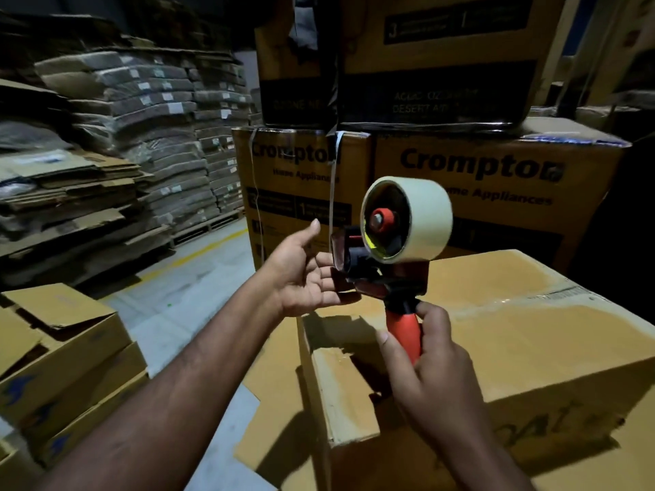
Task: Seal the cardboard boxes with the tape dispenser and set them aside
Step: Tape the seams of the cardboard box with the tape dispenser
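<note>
While I watch through the head camera, the right hand (437,359) sits just toward 4 o'clock of the frame's centre, its fingers and thumb curled round the orange handle (404,333) of the tape dispenser (382,274), which stands upright with the handle pointing down. The roll of pale tape (429,221) rides on top of it, toward 2 o'clock of centre, with a red hub showing in its middle. At 9 o'clock of the dispenser the left hand (304,274) lies palm up, its thumb lifted and apart from the loosely extended fingers. Those fingers reach under the dispenser's front end, and I cannot tell whether they touch it. Below both hands, filling the 4 to 5 o'clock part of my view, is the cardboard box (538,349) with its top flaps down and a glossy strip running along the lid seam; the dispenser is held above its near left corner, not touching the lid. Behind it at 1 o'clock stand yellow printed cartons (496,171), with darker cartons stacked on top of them at 12. At 10 o'clock rise piles of flattened cardboard (117,129), and at 8 o'clock sit smaller open-flapped boxes (63,352) on the grey floor (191,288).
</note>
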Demonstrator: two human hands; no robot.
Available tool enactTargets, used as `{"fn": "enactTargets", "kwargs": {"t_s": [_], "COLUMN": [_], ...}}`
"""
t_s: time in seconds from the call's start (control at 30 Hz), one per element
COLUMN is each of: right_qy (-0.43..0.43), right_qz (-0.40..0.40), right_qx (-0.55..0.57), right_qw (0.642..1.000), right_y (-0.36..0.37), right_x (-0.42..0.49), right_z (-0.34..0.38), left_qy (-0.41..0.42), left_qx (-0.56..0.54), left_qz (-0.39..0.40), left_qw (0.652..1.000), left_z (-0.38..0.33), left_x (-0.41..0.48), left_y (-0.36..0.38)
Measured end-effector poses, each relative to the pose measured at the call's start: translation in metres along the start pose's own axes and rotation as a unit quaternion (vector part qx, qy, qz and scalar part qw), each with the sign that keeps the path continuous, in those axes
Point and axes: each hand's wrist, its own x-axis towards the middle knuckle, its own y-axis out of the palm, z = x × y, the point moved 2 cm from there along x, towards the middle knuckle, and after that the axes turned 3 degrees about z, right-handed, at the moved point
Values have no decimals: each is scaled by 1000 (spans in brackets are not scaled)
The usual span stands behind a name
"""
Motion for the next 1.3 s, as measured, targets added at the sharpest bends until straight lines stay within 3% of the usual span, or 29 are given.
{"fn": "enactTargets", "kwargs": {"t_s": [0.2, 0.33, 0.47, 0.6, 0.67, 0.8, 0.97, 1.3], "right_qy": [8, 11, 48, 81, 87, 100, 98, 116], "right_qz": [17, 46, 78, 109, 114, 124, 136, 156], "right_qx": [-28, -69, -77, -97, -112, -130, -167, -211], "right_qw": [999, 997, 993, 986, 983, 979, 972, 958], "right_y": [17, 29, 35, 36, 35, 37, 50, 61], "right_x": [2, -1, 4, 4, 1, -8, -10, -5], "right_z": [12, 17, 16, 23, 29, 45, 65, 79], "left_qy": [-18, 16, 79, 162, 176, 157, 166, 170], "left_qx": [5, 123, 336, 457, 473, 416, 290, 265], "left_qz": [-9, -35, -102, -214, -233, -199, -230, -244], "left_qw": [1000, 992, 933, 848, 831, 874, 914, 917], "left_z": [2, -5, -11, -17, -17, -10, 1, 17], "left_x": [10, 24, 38, 50, 52, 58, 67, 81], "left_y": [-11, -32, -55, -78, -88, -102, -117, -115]}}
